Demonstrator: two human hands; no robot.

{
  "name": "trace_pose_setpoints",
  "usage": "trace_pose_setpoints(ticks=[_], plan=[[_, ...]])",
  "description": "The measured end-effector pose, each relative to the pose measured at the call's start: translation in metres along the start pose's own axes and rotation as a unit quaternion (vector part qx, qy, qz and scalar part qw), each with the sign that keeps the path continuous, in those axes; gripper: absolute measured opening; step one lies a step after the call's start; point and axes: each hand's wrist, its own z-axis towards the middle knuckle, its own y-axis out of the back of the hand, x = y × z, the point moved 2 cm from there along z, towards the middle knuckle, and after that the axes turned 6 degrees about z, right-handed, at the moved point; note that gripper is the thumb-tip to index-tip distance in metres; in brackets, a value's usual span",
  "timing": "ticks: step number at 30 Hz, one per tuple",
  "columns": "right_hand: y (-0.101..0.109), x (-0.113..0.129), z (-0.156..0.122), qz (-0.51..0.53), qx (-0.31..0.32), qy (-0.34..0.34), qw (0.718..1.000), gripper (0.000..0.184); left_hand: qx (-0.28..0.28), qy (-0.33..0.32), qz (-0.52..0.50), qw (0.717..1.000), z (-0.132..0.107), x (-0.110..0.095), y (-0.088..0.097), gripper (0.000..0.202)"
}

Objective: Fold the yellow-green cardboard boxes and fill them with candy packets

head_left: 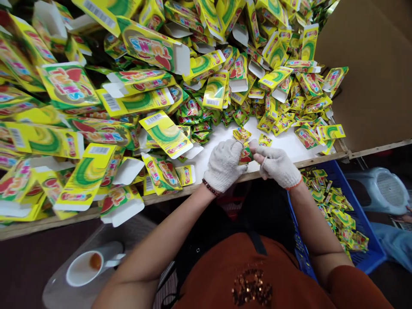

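Note:
Both my hands wear white knit gloves and meet over the white tabletop near its front edge. Between them is a small green packet (pixel 246 155) with red print, partly covered by fingers. My left hand (pixel 224 165) is closed, its fingers curled round the packet's left side. On the other side, my right hand (pixel 274 164) is closed too, bare fingertips pinched at the packet's right edge. Just beyond the fingers lie a small yellow packet (pixel 241 134) and another yellow packet (pixel 265 140).
Open yellow-green cartons (pixel 148 47) are heaped across the table, some overhanging its wooden edge. Small green sachets (pixel 193 112) lie among them. A cardboard sheet (pixel 367 77) stands at right. Below are a blue crate (pixel 370 257) of filled cartons, a stool (pixel 386 189) and a white mug (pixel 84 268).

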Motion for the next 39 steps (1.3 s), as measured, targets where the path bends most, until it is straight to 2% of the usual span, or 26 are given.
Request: trace_pose_setpoints(ticks=[2,3,5,7,9,10,12,14,15,19,25,27,29,31,33,36,39], plan=[[0.000,0.003,0.000,-0.026,0.054,0.016,0.998,0.021,-0.005,0.003,-0.025,1.000,0.002,0.001,-0.002,0.049],[0.001,0.005,0.002,-0.055,0.062,0.040,0.996,0.021,-0.011,0.001,-0.050,0.999,0.002,0.001,-0.003,0.052],[0.004,0.012,0.008,-0.135,0.039,0.106,0.984,0.020,-0.022,-0.005,-0.133,0.991,0.002,0.001,-0.002,0.054],[0.008,0.017,0.013,-0.215,0.018,0.172,0.961,0.016,-0.019,0.006,-0.249,0.968,-0.001,0.003,-0.001,0.048],[0.008,0.018,0.017,-0.245,0.010,0.221,0.944,0.011,-0.012,0.044,-0.373,0.927,-0.006,0.006,0.000,0.042],[0.007,0.017,0.017,-0.238,-0.008,0.241,0.941,0.009,-0.011,0.070,-0.428,0.901,-0.009,0.008,0.000,0.041],[0.006,0.010,0.016,-0.193,-0.091,0.260,0.942,0.005,-0.024,0.123,-0.504,0.855,-0.015,0.012,-0.001,0.042],[0.005,-0.002,0.014,-0.121,-0.177,0.235,0.948,0.013,-0.038,0.156,-0.538,0.828,-0.020,0.016,-0.001,0.044],[0.003,-0.009,0.013,-0.084,-0.191,0.210,0.955,0.018,-0.040,0.160,-0.544,0.823,-0.022,0.017,0.000,0.044],[-0.006,-0.028,0.016,0.006,-0.141,0.156,0.978,0.025,-0.020,0.134,-0.523,0.842,-0.021,0.022,0.004,0.034],[-0.010,-0.024,0.029,-0.029,-0.113,0.175,0.978,0.023,-0.040,0.136,-0.434,0.890,-0.013,0.031,0.005,0.020],[-0.013,-0.023,0.035,-0.032,-0.104,0.173,0.979,0.023,-0.053,0.158,-0.456,0.874,-0.012,0.032,0.001,0.023],[-0.016,-0.024,0.039,0.000,-0.101,0.173,0.980,0.027,-0.071,0.176,-0.509,0.839,-0.011,0.032,-0.004,0.040],[-0.018,-0.025,0.041,0.041,-0.099,0.183,0.977,0.035,-0.082,0.173,-0.535,0.823,-0.010,0.031,-0.006,0.053],[-0.020,-0.025,0.039,0.039,-0.101,0.197,0.974,0.041,-0.084,0.155,-0.506,0.844,-0.011,0.028,-0.005,0.043],[-0.021,-0.022,0.034,-0.050,-0.118,0.235,0.963,0.033,-0.090,0.118,-0.432,0.890,-0.015,0.023,0.003,0.020],[-0.021,-0.017,0.031,-0.108,-0.124,0.266,0.950,0.034,-0.082,0.113,-0.416,0.899,-0.017,0.020,0.013,0.024]])
